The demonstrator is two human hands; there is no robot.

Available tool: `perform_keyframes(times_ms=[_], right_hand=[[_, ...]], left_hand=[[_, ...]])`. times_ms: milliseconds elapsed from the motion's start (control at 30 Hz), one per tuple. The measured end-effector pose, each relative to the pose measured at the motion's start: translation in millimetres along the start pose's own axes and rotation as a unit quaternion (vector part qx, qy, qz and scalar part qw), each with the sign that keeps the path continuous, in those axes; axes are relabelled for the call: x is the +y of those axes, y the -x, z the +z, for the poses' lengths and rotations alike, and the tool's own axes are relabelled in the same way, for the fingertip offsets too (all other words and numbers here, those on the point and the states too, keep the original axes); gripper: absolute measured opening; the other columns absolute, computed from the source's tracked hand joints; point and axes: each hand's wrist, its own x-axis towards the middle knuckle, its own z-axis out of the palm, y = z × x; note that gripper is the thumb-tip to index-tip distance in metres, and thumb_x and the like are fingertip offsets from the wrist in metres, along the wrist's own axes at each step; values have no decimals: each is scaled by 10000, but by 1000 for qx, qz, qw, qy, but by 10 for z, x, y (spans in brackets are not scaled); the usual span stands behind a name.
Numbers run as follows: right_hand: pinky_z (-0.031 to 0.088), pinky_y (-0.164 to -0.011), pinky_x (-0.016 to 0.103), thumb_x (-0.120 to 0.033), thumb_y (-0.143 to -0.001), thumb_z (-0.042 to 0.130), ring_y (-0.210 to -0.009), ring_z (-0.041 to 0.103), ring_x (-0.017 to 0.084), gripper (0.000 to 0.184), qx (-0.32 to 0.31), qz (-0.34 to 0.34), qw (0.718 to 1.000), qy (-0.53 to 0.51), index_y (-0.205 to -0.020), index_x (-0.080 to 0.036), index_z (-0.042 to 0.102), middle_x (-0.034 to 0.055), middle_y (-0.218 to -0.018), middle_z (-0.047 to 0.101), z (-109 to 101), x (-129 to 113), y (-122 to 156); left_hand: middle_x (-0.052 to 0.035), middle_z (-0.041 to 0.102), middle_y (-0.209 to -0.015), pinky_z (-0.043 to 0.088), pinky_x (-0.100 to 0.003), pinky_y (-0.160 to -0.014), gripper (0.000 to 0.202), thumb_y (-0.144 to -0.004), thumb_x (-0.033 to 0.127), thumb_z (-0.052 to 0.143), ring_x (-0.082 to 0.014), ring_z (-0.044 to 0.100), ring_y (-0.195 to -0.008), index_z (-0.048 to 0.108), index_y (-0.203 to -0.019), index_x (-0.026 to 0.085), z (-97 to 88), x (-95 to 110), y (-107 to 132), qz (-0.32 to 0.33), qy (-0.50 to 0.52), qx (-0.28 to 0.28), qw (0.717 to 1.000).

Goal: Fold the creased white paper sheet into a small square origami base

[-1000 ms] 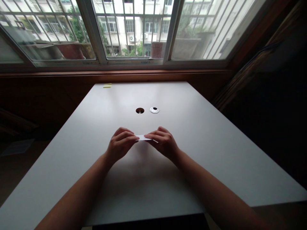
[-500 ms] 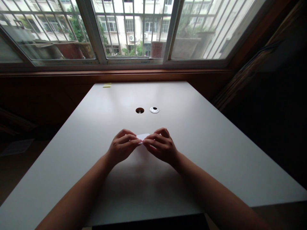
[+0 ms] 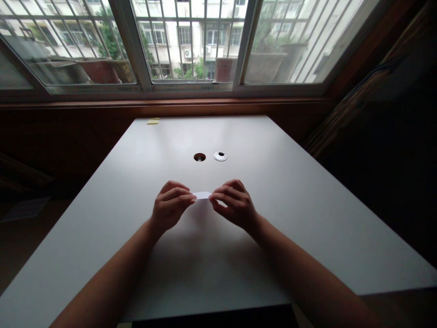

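A small piece of white paper [image 3: 202, 195] is stretched between my two hands, just above the middle of the white table [image 3: 293, 200]. My left hand [image 3: 171, 205] pinches its left end between thumb and fingers. At the opposite end, my right hand [image 3: 235, 202] holds the paper in the same kind of pinch. The fingertips of both hands cover the paper's ends, so its full shape is hidden. A narrow strip of it shows in the gap, its upper edge slightly curved.
Beyond my hands the tabletop has a round cable hole [image 3: 200, 157] and, to its right, a loose silvery ring-shaped cover [image 3: 220, 156]. Yellow tape [image 3: 153, 121] sticks to the far left corner. A barred window [image 3: 191, 45] rises behind the table.
My hands have moved apart and slightly up; their fingertips were nearly touching at the paper's near edge. Now they grip its two ends, with the paper spanning the gap.
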Motion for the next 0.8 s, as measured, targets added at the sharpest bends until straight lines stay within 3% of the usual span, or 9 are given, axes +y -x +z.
perform_keyframes(times_ms=[800], right_hand=[[500,-791,399,-180,-848,678,-824,589,208,136,38,31,999,-2,-945,-274,693,23,-875,723,-87,259,63]], left_hand=[[-11,724,-912,543,-381,-768,282,-831,114,692,-194,624,-925,725,-1036,305,-72,-70,25,-21,-64,95,993]])
